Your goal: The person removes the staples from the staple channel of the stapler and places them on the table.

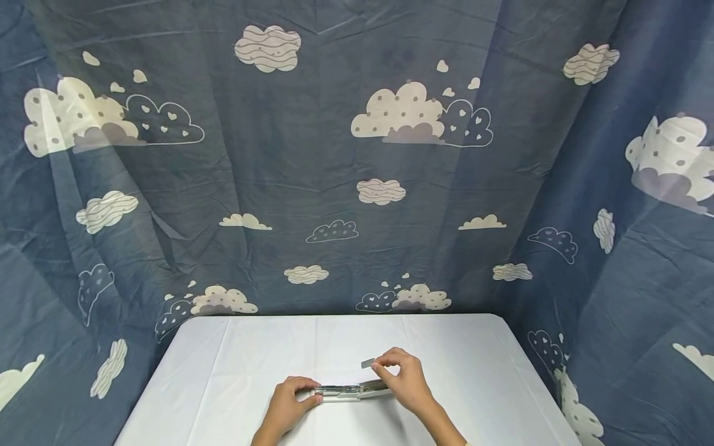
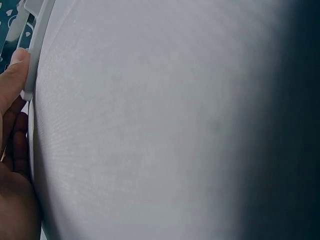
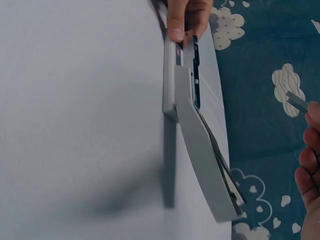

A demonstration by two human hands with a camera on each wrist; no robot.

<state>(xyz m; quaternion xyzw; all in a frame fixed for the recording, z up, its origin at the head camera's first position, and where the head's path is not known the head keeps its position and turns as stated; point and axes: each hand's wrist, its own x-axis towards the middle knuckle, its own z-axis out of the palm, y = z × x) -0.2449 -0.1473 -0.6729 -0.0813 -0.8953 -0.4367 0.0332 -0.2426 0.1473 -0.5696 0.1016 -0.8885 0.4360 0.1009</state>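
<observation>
A white and grey stapler lies on the white table, its long arm swung out at an angle from the base, as the right wrist view shows. My left hand grips its left end between thumb and fingers; the left wrist view shows the thumb on the stapler's edge. Above the right part of the stapler, my right hand pinches a short grey strip of staples between thumb and forefinger. The strip is held apart from the stapler, tilted.
A white-covered table with rounded far corners bears the stapler. Behind it and at both sides hangs a dark blue curtain with a cloud pattern.
</observation>
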